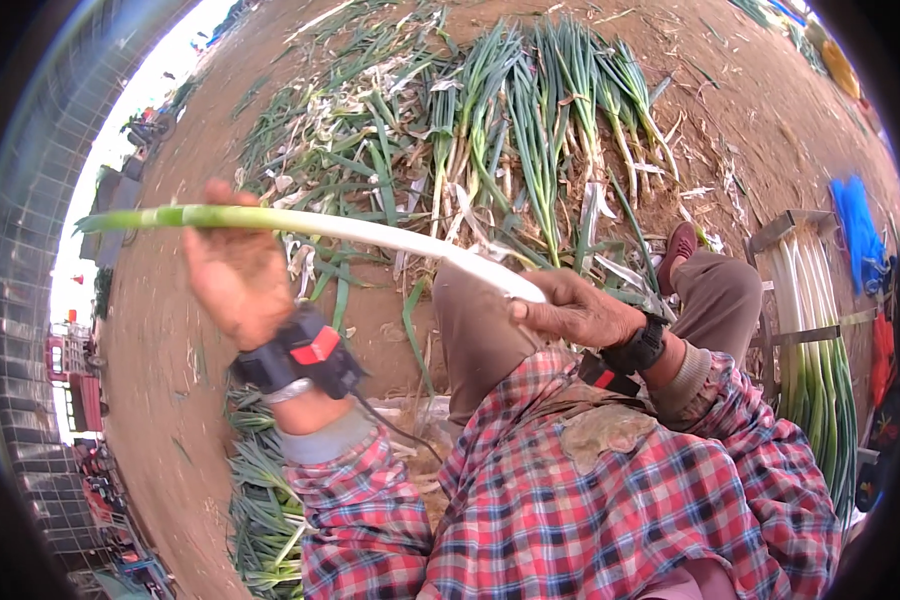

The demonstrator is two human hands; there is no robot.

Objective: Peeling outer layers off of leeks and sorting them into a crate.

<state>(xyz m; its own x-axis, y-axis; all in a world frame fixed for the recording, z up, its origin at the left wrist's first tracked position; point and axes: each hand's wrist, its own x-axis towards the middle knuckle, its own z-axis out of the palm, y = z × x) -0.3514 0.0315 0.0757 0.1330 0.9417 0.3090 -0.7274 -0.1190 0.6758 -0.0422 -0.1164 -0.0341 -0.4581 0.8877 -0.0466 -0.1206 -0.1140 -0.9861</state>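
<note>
A long green onion (370, 232) stretches across in front of me, its white end on the right and its cut green end on the left. My right hand (580, 308) pinches the white root end between thumb and fingers. Below and behind the green part is my left hand (235, 275), palm up and slightly blurred. Its fingers are stretched out, and the stalk crosses in front of them without a visible grip. Dark bands with red parts circle both wrists.
Untrimmed green onions (530, 110) lie in bunches on the soil ahead, beside scattered leaves and peelings (330, 130). On my right a metal rack (790, 335) holds clean stalks near a blue bundle (860, 235). More green leaves (260, 510) lie at lower left. Wire mesh (20, 330) runs along the left.
</note>
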